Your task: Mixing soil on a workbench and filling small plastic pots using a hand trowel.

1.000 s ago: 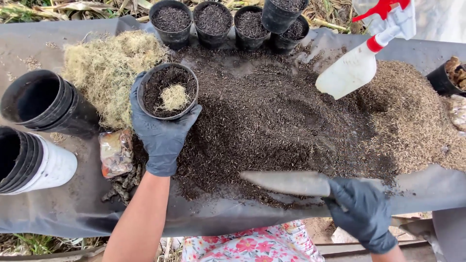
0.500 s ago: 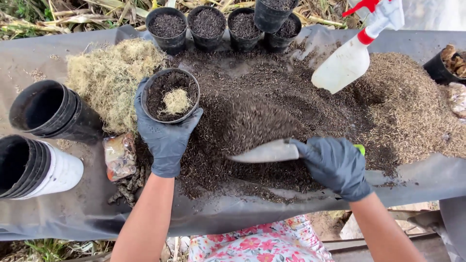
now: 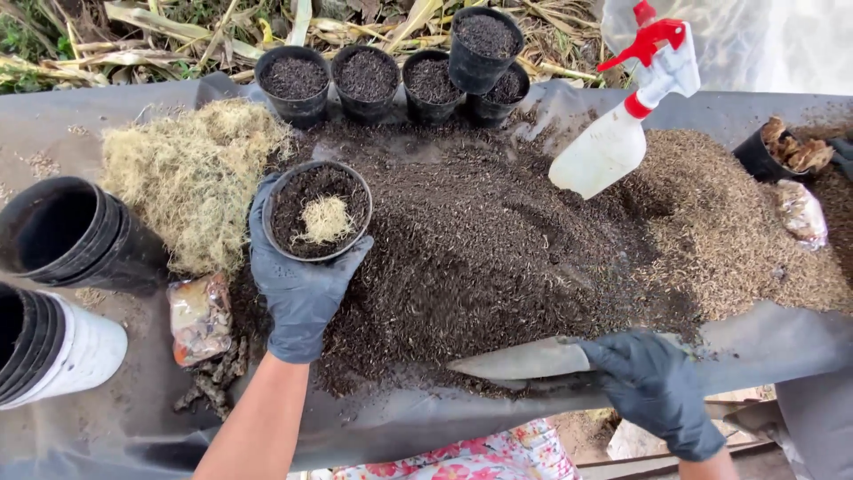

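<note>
1. Nearest the wearer, the right hand [image 3: 653,387], in a dark glove, has its fingers wrapped shut round the handle of a metal trowel [image 3: 524,360]; the blade points left and lies flat at the near edge of the dark soil heap [image 3: 498,240]; a flowered garment shows at the bottom edge of the view.
2. Left of it, the left hand [image 3: 298,284], gloved likewise, cups a small black pot [image 3: 318,212] from below, fingers curled up around its wall; the pot sits upright over the left side of the heap, filled with dark soil, with a tuft of pale moss lying on top in the middle.
3. By the left wrist lies a small crumpled plastic packet [image 3: 200,318], with some dark bits of bark just beside it on the grey sheet [image 3: 107,427].
4. At the far left edge, two stacks of empty pots lie on their sides: a white-walled stack [image 3: 53,351] nearer, a black stack [image 3: 75,233] behind it.
5. Further back, a mound of dry yellowish moss [image 3: 191,173] touches the left of the soil heap; to the right spreads a browner pile of husks [image 3: 746,240].
6. A white spray bottle [image 3: 622,133] with a red trigger leans on the heap; a black pot of brown chunks [image 3: 782,153] stands at the right.
7. Farthest, a row of soil-filled black pots [image 3: 400,76] lines the back edge.
</note>
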